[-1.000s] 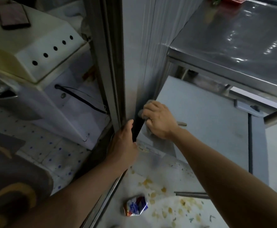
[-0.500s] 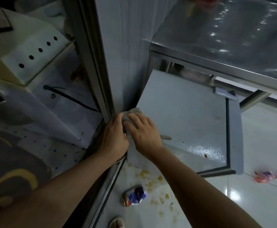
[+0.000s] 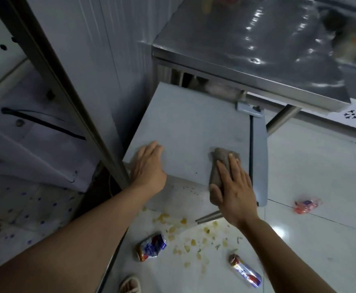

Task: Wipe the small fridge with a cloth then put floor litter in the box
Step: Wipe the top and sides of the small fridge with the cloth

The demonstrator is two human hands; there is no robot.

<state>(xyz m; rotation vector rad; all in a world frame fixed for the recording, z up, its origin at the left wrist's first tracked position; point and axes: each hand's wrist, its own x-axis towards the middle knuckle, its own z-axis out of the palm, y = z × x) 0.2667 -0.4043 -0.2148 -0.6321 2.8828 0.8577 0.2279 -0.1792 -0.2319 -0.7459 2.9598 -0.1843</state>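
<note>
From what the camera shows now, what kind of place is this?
Probably a commercial or back kitchen: a steel worktable stands above the small fridge, and crumbs and wrappers litter the tiled floor.

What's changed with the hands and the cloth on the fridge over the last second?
The right hand slid the cloth from the fridge top's left corner by the wall across to its right edge. The left hand left the metal post and now rests flat on the fridge top. The right hand's fingers press the cloth as before; the litter remains on the floor.
</note>
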